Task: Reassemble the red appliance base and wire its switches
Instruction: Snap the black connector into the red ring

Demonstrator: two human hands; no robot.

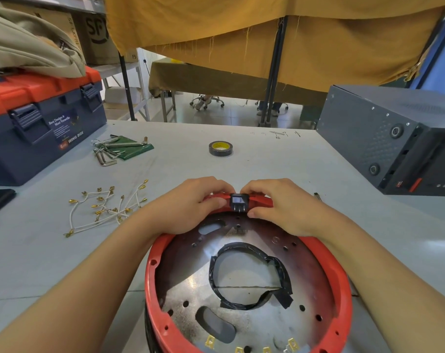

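The red appliance base (pixel 247 289) lay open side up at the near edge of the grey surface (pixel 254 169), its metal plate (pixel 241 322) exposed, with black tape ringing a central cut-out and brass terminals (pixel 264 349) showing along the nearest rim. At the far rim a black switch (pixel 238 202) sat in the red wall, prongs pointing inward. The left hand (pixel 191 202) gripped the rim just left of the switch, fingers curled over the outside and thumb pressed on the inner face; the right hand (pixel 277 202) gripped the rim just right of it in the same manner, thumb tip beside the prongs. Both hands hid the outer face of the rim there. To the left, well apart from the base, lay a loose tangle of white wires (pixel 107 207) with brass connectors. Beyond these were hex keys (pixel 109 151) on a green pouch (pixel 135 149), and a roll of black tape (pixel 220 148) with a yellow core stood alone farther back. A blue toolbox (pixel 38 128) with an orange lid occupied the left corner; its label read "Best Design & Most Versatile" and "WING BOX". A cardboard box (pixel 96 31) behind it bore "SF" lettering. A dark grey computer case (pixel 394 138) stood at the right.
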